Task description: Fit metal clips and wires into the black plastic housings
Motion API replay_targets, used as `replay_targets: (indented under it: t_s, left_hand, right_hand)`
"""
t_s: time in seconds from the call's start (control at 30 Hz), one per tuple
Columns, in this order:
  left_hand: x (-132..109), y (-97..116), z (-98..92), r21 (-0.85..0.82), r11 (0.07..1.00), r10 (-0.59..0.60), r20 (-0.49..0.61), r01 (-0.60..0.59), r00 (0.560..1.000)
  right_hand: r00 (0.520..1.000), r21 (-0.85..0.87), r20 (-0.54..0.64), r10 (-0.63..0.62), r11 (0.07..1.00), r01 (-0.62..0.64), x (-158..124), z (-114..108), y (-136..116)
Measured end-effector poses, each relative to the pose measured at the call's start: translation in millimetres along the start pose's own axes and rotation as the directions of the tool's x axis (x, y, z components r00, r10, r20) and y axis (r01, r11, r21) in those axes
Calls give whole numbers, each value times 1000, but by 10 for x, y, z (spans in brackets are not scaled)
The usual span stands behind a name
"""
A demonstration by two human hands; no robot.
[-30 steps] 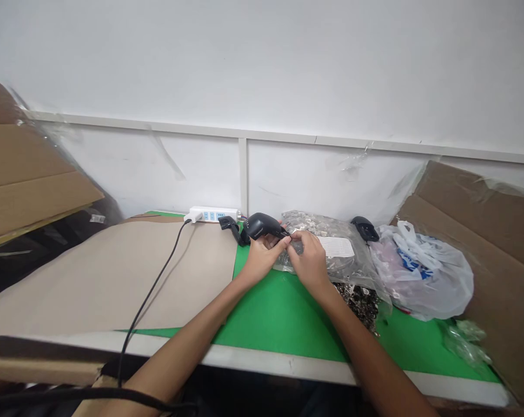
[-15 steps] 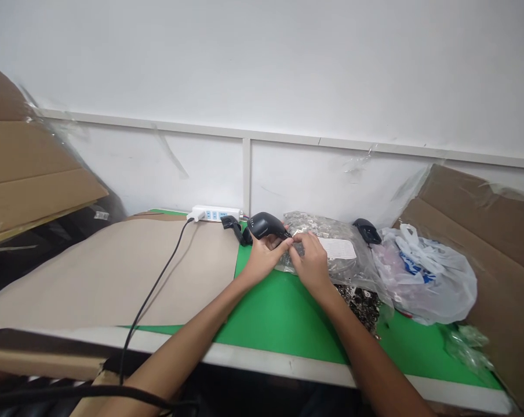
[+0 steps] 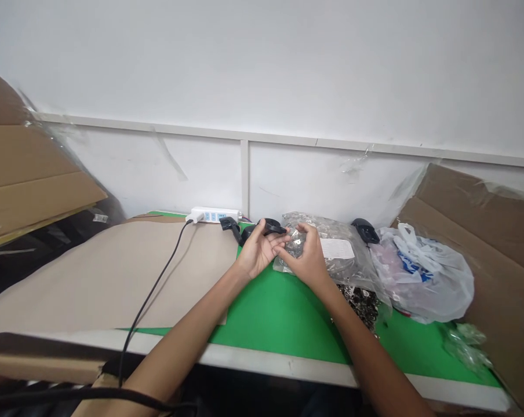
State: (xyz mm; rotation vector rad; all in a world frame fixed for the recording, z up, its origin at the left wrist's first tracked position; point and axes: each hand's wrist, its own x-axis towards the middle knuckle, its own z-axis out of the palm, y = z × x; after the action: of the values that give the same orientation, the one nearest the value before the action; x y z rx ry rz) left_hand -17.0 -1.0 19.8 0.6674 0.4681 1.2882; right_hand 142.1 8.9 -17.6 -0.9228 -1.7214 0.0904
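Observation:
My left hand holds a black rounded plastic device, thumb over its left end and fingers under it, palm turned up. It is tilted so its dark side faces me; its kind cannot be made out. Close on the right is my right hand, thumb and index finger apart, with nothing visible between them. Its thumb lies near my left fingertips. Just left of the device, another black jointed plastic part is partly hidden behind my left hand. A clear bag of small metal pieces lies behind my right hand.
Loose dark metal pieces lie on the green tabletop. A white plastic bag and a black plastic piece are to the right. A white power strip with a black cable stands at the back. Cardboard flanks the left side.
My left hand has rolled palm-up and tilted the black device, so its lettered top no longer faces me. My right fingers have come away from its right end and spread.

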Motion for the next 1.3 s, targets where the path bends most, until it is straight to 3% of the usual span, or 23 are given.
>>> replay_targets:
  t_s: [0.2, 0.73, 1.07, 1.2, 1.3]
  left_hand:
    - [-64, 109, 42, -185, 977, -102, 35, 106, 994]
    - [-87, 24, -6, -99, 988, -102, 151, 117, 983]
    - [-95, -50, 3, -53, 981, -173, 214, 188, 961]
    - [-115, -76, -1, -58, 963, -239, 257, 262, 936]
    - [-139, -92, 15, -62, 953, -266, 291, 296, 919]
  right_hand:
    - [999, 33, 49, 20, 999, -22, -10, 10, 3]
    - [993, 31, 78, -87, 996, 85, -14, -8, 11]
    - [990, 94, 125, -67, 994, 56, 29, -47, 11]
    - [954, 146, 280, -106, 987, 67, 102, -198, 21]
    - [908, 265, 407, -102, 964, -11, 157, -313, 71]
